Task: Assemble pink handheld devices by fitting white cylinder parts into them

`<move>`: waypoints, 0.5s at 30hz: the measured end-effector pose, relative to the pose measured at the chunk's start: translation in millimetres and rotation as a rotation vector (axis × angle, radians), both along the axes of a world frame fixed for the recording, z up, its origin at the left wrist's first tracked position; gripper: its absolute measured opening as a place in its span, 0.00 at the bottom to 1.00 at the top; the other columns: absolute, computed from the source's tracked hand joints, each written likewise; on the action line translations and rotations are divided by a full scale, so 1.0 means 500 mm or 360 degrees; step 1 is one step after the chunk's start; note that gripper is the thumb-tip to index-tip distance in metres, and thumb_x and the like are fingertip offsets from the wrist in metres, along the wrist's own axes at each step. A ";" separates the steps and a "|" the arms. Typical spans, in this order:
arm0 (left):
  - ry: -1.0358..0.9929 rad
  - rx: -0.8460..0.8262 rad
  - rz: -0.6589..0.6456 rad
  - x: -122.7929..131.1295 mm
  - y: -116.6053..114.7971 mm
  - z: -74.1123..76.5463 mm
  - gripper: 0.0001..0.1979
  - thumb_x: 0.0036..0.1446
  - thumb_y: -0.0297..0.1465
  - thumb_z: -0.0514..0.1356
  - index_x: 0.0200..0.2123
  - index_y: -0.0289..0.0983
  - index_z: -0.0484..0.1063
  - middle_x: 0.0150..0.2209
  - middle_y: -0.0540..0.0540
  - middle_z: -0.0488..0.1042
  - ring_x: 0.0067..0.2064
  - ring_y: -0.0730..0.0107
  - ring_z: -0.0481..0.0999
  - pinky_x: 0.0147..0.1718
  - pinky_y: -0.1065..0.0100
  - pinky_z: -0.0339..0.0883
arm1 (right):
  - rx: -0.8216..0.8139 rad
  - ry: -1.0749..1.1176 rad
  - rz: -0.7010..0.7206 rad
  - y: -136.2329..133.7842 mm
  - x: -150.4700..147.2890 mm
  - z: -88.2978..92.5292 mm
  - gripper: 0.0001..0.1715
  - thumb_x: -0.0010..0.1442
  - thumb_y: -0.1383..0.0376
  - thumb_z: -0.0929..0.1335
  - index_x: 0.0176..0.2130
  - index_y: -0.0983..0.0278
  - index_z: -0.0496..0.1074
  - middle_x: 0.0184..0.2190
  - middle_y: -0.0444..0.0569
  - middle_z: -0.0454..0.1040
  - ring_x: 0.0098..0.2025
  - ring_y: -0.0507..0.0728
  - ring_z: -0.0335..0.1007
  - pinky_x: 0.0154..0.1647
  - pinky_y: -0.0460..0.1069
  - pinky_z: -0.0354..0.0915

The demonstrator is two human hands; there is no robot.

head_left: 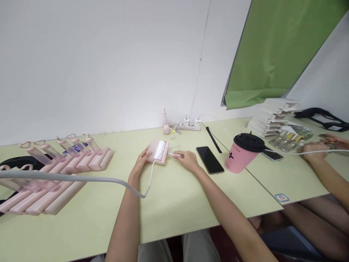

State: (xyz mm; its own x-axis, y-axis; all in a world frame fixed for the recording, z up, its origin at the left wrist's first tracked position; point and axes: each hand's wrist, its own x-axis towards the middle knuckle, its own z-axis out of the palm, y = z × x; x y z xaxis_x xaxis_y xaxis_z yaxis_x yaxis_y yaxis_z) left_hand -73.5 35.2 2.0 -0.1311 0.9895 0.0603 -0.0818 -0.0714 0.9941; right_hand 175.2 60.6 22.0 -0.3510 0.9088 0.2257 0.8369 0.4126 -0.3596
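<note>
My left hand (142, 159) grips the left edge of a shallow pink box (154, 146) on the table. A white cylinder (161, 146) lies inside it, and a grey-white cable crosses in front. On the right side of the box, my right hand (187, 159) has its fingers pinched on a small, thin, pale piece (174, 154); its kind is too small to make out. Its tip comes close to the box's right edge, and I cannot tell whether they touch.
To the left lie several pink tubes (94, 161) with clear, looped ones (92, 145) on them. A power strip (188, 127) stands by the wall. On my right are a phone (209, 160), a pink cup (240, 158), stacked white trays (268, 118) and another person's hands (315, 150).
</note>
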 end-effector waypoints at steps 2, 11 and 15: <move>-0.0018 0.0011 -0.0052 0.008 0.002 -0.002 0.32 0.45 0.41 0.62 0.55 0.42 0.63 0.50 0.44 0.69 0.41 0.66 0.71 0.34 0.71 0.64 | -0.0016 0.0039 0.0010 0.006 0.009 0.001 0.26 0.58 0.45 0.58 0.48 0.52 0.71 0.42 0.46 0.76 0.44 0.57 0.70 0.41 0.47 0.60; 0.0174 -0.0030 -0.0187 0.013 -0.013 0.005 0.32 0.46 0.47 0.58 0.50 0.32 0.68 0.34 0.44 0.73 0.31 0.70 0.68 0.27 0.72 0.59 | -0.0051 0.0016 0.0043 -0.016 0.000 0.021 0.26 0.59 0.46 0.59 0.49 0.53 0.70 0.40 0.47 0.76 0.44 0.57 0.70 0.43 0.47 0.59; 0.0250 -0.0030 -0.0219 0.030 -0.024 0.022 0.32 0.48 0.48 0.57 0.51 0.32 0.67 0.34 0.44 0.73 0.33 0.69 0.68 0.28 0.71 0.60 | -0.0134 0.0084 -0.0044 -0.005 0.001 0.015 0.24 0.58 0.47 0.59 0.47 0.52 0.72 0.43 0.46 0.75 0.45 0.57 0.69 0.43 0.48 0.59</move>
